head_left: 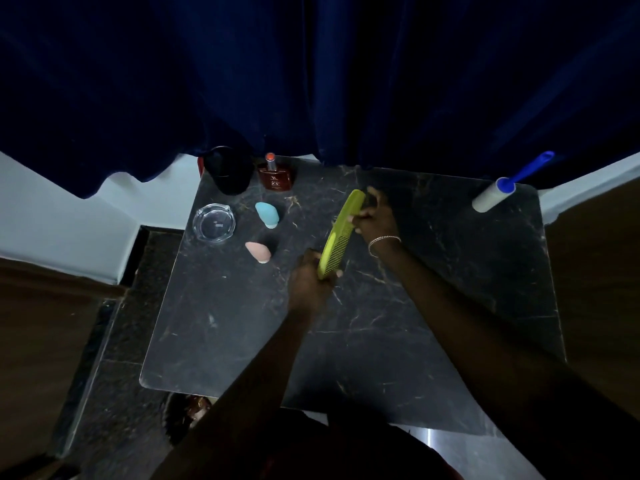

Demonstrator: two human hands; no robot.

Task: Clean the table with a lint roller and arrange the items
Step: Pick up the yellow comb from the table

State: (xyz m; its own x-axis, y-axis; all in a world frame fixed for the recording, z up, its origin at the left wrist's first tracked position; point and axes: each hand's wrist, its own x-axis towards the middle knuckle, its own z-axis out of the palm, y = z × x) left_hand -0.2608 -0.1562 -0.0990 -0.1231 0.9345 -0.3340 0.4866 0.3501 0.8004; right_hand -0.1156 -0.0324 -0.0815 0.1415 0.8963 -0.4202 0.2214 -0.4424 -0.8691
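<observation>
A yellow-green comb (337, 237) is held above the dark marble table (433, 306), tilted on a diagonal. My left hand (310, 280) grips its near end and my right hand (375, 216), with a bracelet on the wrist, holds its far half. The lint roller (493, 195), white roll with a blue handle, lies at the table's far right corner, apart from both hands. At the far left stand a dark cup (228, 169) and a brown perfume bottle (276, 173). Near them lie a glass ashtray (214, 222), a blue sponge (267, 214) and a pink sponge (258, 252).
A dark blue curtain (311, 81) hangs right behind the table's far edge. White wall and dark floor show to the left; wooden surfaces flank both sides. The table's near edge ends just in front of my body.
</observation>
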